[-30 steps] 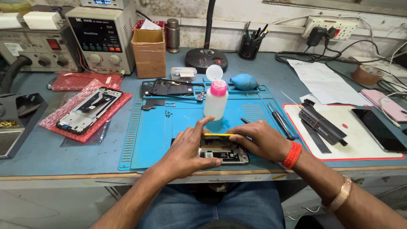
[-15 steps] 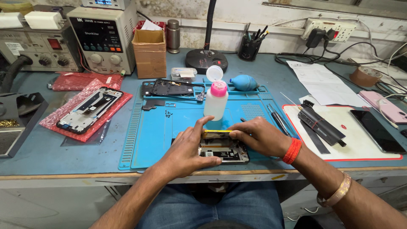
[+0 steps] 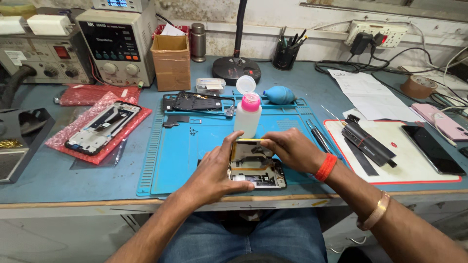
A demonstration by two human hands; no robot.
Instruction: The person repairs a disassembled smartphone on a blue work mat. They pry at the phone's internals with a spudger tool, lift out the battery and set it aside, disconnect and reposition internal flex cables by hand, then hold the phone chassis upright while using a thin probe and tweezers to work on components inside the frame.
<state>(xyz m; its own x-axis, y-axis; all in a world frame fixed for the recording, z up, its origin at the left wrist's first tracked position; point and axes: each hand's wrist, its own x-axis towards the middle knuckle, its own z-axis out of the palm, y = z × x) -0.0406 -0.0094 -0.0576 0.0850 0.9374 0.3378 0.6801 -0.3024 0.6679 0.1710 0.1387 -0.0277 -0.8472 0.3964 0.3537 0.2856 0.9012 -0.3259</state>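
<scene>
**Both hands on an opened phone at the mat's front edge**

The left hand [image 3: 212, 171] and right hand [image 3: 291, 150] are each closed on the opened phone [image 3: 256, 168], fingers pinching a yellow-edged piece tilted up off its far end. The phone lies on the blue mat [image 3: 195, 151] near the table's [image 3: 44, 187] front edge. A white bottle with a pink cap [image 3: 247, 114] stands just beyond. Bare mat spreads leftward; tweezers [image 3: 317, 136] lie close on the right.

Bare forearms, blue jeans, two wristbands

Both hands, left [image 3: 210, 171] and right [image 3: 291, 150], are uncovered; the right arm wears an orange-red band at the wrist and a gold-coloured bangle higher up.
</scene>
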